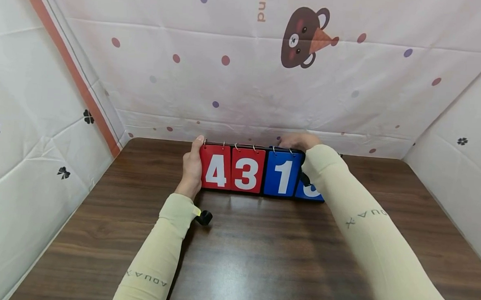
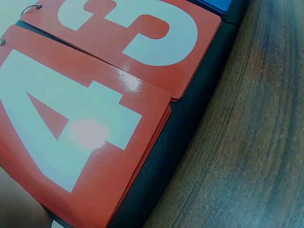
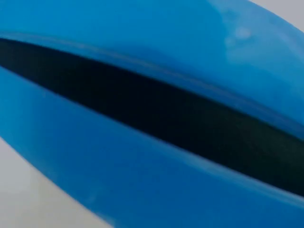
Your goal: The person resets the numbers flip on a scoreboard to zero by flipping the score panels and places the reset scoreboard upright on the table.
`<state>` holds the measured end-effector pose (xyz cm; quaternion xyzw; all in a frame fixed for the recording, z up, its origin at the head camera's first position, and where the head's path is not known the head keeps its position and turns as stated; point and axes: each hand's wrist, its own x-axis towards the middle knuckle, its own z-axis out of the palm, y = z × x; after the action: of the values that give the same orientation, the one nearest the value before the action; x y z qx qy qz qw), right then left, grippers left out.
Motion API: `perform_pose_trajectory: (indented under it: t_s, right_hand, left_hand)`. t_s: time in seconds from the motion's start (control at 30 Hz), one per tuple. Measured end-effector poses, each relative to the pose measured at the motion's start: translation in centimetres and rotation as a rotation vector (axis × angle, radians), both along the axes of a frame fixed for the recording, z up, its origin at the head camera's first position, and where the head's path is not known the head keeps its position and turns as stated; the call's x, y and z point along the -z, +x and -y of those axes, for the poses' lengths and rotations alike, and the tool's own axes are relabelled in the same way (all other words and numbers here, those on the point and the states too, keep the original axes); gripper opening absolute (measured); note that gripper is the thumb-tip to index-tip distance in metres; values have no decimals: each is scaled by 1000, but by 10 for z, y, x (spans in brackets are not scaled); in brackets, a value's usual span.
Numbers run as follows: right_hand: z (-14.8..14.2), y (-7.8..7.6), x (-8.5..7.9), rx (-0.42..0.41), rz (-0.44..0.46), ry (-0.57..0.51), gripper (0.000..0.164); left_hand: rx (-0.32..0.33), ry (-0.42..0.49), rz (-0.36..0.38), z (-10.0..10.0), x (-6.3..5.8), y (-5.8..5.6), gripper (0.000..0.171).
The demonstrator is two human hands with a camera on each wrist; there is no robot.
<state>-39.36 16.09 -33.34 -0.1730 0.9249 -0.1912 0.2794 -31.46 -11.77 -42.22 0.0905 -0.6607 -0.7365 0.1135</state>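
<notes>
A flip scoreboard stands on the table, its red cards reading 4 and 3 and its blue cards a 1 and a partly covered digit. Metal rings run along its top edge. My left hand grips the left end, thumb up at the top corner, and the red 4 card fills much of the left wrist view. Over the top right goes my right hand, its fingers hidden behind the board, so I cannot tell what they hold. Close blue cards with a dark gap between them fill the right wrist view.
The brown wooden table extends toward me and to both sides. Directly behind the scoreboard rises a printed cloth wall, with more white cloth at the left and right. My right sleeve covers part of the last blue card.
</notes>
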Motion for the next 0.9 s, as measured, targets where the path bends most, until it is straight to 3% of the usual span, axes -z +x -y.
perform_pose_trajectory:
  t_s: [0.17,0.43,0.67,0.9]
  right_hand:
    - [1,-2,4,93,-62,-59,26]
    - [-3,-1,3,185,-210,-62,34]
    - [-5,2,-1,335,-173,-162,39]
    - [-6,4,-3,366,-169,-198,39]
  left_hand:
    - [7,2,-3,1,0,1,61]
    - [12,4,-9,1,-1,0,60]
    - [4,8,-12,0,-1,0,60]
    - [-2,-3,18,0,-1,1,60]
